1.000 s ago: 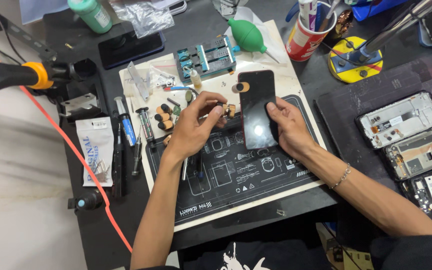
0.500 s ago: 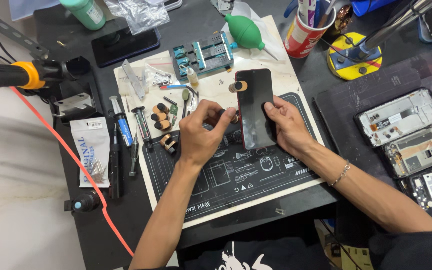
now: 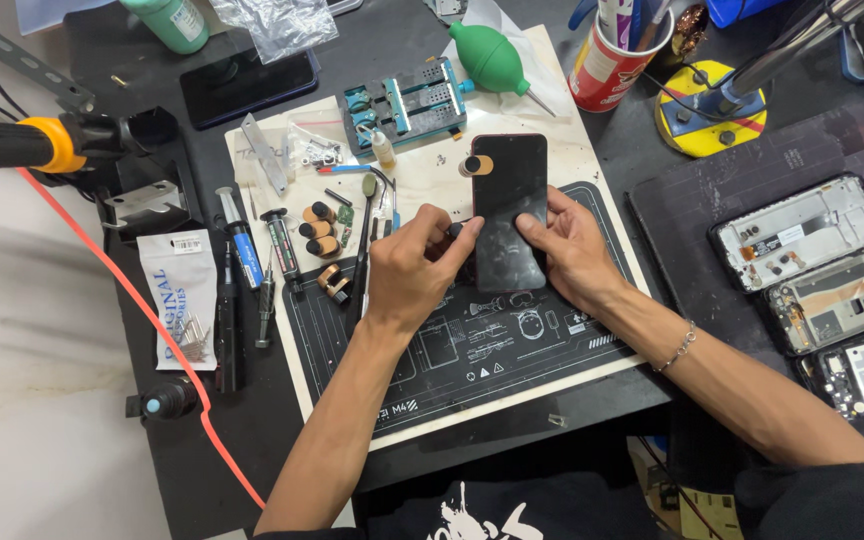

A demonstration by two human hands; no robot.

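The phone (image 3: 508, 208) lies face up on the dark mat (image 3: 472, 350), its upper half over the pale board behind. The right hand (image 3: 567, 250) presses flat on its lower right edge, fingers together, while the left hand (image 3: 414, 270) pinches something small and dark at its left edge; I can't tell what. To my eye the job wants a steady right hand and gentle, even pressure along that edge, so the glass isn't stressed.

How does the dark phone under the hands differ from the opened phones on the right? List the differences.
The dark phone shows a plain black face; the opened phones expose pale inner parts. The dark phone is touched by the left hand and right hand; the opened phones lie untouched. All lie flat.
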